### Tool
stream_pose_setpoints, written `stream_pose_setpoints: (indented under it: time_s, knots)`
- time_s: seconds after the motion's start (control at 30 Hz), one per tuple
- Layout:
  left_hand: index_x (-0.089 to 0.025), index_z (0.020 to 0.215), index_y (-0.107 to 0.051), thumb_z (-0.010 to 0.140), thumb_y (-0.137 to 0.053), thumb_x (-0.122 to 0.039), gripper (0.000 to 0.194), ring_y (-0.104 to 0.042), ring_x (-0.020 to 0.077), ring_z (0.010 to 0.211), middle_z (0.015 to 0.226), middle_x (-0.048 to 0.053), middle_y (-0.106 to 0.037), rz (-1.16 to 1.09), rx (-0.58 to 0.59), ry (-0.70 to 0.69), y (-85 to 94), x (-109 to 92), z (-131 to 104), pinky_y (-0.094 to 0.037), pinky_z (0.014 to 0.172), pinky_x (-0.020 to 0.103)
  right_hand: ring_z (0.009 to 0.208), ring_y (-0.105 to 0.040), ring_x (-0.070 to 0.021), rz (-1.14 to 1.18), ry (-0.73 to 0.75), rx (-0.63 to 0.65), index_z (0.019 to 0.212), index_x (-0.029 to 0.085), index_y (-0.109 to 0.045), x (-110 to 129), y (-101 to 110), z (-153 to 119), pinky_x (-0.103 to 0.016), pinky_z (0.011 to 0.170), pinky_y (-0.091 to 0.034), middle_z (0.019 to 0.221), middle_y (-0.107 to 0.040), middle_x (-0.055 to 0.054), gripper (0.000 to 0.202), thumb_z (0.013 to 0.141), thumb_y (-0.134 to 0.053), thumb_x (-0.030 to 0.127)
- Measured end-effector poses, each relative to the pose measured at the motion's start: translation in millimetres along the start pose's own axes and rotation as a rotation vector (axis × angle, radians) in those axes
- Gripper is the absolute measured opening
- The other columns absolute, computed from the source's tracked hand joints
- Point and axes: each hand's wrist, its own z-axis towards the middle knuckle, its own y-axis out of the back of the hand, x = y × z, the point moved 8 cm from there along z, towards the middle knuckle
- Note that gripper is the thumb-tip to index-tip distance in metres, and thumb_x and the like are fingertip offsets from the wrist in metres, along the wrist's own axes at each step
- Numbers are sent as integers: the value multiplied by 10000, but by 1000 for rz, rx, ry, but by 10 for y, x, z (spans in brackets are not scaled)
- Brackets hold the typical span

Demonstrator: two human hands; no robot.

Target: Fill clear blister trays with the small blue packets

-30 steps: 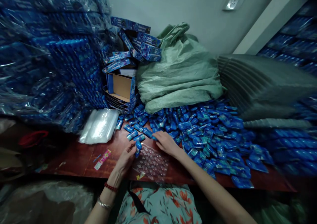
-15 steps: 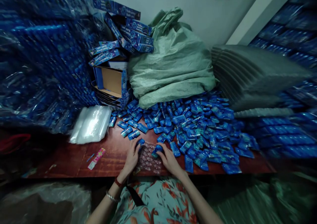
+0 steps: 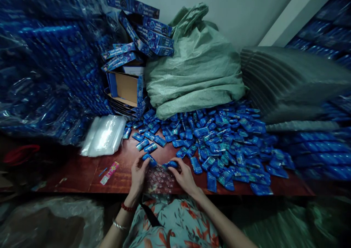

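My left hand [image 3: 138,174] pinches a small blue packet [image 3: 149,160] between thumb and fingers near the front of the red-brown table [image 3: 74,178]. Another blue packet [image 3: 171,164] is in the closed fingers of my right hand [image 3: 185,175], a short way to the right. Between and below both hands lies a clear, bumpy plastic sheet or tray [image 3: 159,184], reaching over the table's front edge. Just beyond my fingers, several loose blue packets [image 3: 150,147] rest on the tabletop. The printing on the held packets is too small to read.
A large heap of blue packets [image 3: 227,145] spreads to the right. Behind it slumps a pale green sack [image 3: 194,72]. Blue cartons [image 3: 124,89] are stacked at the back left, near clear plastic bags [image 3: 104,136]. Grey foam sheets [image 3: 290,79] stand right. A pink strip [image 3: 109,173] lies left.
My left hand has moved slightly left, and its packet shows more fully. My right hand stays near the same spot, its packet now lying flatter. The plastic has shifted towards me.
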Motion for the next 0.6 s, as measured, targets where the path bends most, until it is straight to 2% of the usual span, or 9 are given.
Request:
stream_pose_setpoints:
  time_s: [0.07,0.17,0.27,0.43,0.5,0.6]
  knots:
    - [-163,992,-618,730,-660,-354,327,-592,194,958,1036,66,-652,55,32,-20,27,-15,51,-456,857,307,887,-596,-179,-90,60,47,1059,210,-535,46,-85,-39,-293,780,-476,979,-628,-47,192,878,-476,230]
    - [-168,951,-625,723,-674,-333,286,-598,187,903,963,53,-662,112,75,-57,57,-10,96,-462,842,312,883,-563,-198,-362,182,182,1059,196,-555,164,-193,-26,-323,780,-453,938,-619,-67,214,893,-426,158]
    - [-171,914,-620,723,-678,-324,252,-604,177,846,885,35,-653,172,137,-77,32,25,102,-471,811,306,898,-541,-205,-538,214,283,1089,185,-554,240,-210,72,-332,799,-429,934,-613,-75,234,895,-430,140]
    - [-170,912,-619,742,-660,-326,234,-614,185,816,875,43,-651,258,192,-97,10,46,74,-487,769,307,905,-539,-175,-533,198,414,1081,197,-540,300,-193,204,-282,782,-422,962,-597,-56,230,883,-455,117]
    - [-176,914,-624,765,-637,-315,204,-613,193,823,878,49,-653,329,215,-156,6,-24,52,-488,768,312,903,-536,-173,-537,208,438,1082,196,-535,300,-188,204,-277,770,-422,960,-588,-55,238,880,-448,105]
    - [-197,939,-625,803,-590,-276,161,-606,206,863,907,59,-652,444,354,-295,-94,-177,-11,-480,806,329,915,-530,-174,-557,239,453,1119,198,-523,302,-183,180,-280,781,-422,971,-579,-60,301,863,-431,69]
